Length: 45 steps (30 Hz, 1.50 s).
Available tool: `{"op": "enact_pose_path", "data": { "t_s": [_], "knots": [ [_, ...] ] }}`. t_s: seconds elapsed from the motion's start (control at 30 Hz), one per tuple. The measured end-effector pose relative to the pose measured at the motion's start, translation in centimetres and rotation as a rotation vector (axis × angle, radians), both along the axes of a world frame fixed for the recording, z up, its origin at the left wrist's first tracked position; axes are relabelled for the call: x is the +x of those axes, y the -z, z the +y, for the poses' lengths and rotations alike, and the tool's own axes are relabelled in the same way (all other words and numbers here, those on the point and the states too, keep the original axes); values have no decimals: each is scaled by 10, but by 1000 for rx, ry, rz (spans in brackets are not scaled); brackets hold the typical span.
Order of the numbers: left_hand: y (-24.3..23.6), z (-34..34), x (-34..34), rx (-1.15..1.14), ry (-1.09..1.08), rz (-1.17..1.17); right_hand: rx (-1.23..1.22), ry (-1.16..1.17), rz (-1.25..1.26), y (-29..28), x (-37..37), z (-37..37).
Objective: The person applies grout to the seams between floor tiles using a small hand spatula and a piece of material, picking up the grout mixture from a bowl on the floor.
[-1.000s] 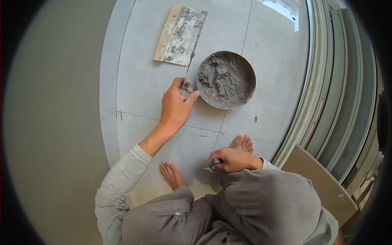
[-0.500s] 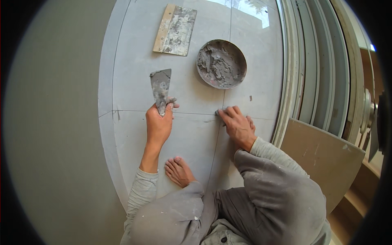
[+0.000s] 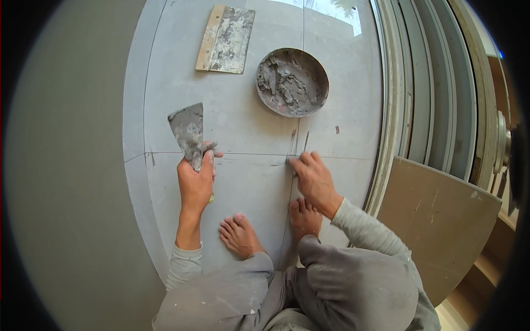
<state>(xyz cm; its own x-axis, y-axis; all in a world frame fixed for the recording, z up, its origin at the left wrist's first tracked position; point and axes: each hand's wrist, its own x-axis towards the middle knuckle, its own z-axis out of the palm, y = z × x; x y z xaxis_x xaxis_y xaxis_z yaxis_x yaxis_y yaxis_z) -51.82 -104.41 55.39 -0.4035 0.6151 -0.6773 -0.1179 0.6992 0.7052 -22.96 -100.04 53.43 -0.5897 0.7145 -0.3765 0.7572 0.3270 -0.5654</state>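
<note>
My left hand (image 3: 194, 179) is closed round the handle of a putty knife (image 3: 189, 129), its blade pointing away from me and smeared with grey paste. A lump of the paste also clings by my fingers. My right hand (image 3: 316, 176) presses down at the crossing of two tile joints, fingers pinched together. A small dark edge shows at its fingertips, but what it holds is mostly hidden. Fresh dark smears (image 3: 293, 142) lie along the joint just beyond it. Farther off stands a round bowl (image 3: 326, 88) with grey paste (image 3: 291, 83) in it.
A wide scraper (image 3: 233, 41) with a wooden edge lies at the far left of the bowl. Sliding-door tracks (image 3: 395, 99) run along the right, with a brown board (image 3: 436, 226) near them. My bare feet (image 3: 241, 236) rest on the tiles (image 3: 248, 187); a grey wall (image 3: 72, 165) bounds the left.
The putty knife has moved left and nearer me, tilting left. My right hand has come slightly nearer along the joint, and dark smears now show beyond it. My right foot has come into view.
</note>
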Motion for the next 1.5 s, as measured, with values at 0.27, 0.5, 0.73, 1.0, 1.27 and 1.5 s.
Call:
{"op": "enact_pose_path", "data": {
  "t_s": [0.27, 0.5, 0.73, 1.0, 1.27, 1.5],
  "knots": [
    [22, -7, 34, -73, -2, 49, 104, 235, 142, 52, 35, 85],
    [8, -20, 90, -124, -33, 75, -1, 37, 144, 33, 75, 27],
    [-17, -14, 129, -116, -80, 87, 188, 183, 177, 30, 144, 98],
    [-46, -54, 95, -164, -145, 126, -99, 33, 165, -8, 97, 18],
    [-102, -147, 3, -205, -184, 175, 82, -38, 244, -35, -43, 0],
    [-132, -251, -75, -263, -197, 197, -204, -211, 398, -70, -184, -81]
  ]
}}
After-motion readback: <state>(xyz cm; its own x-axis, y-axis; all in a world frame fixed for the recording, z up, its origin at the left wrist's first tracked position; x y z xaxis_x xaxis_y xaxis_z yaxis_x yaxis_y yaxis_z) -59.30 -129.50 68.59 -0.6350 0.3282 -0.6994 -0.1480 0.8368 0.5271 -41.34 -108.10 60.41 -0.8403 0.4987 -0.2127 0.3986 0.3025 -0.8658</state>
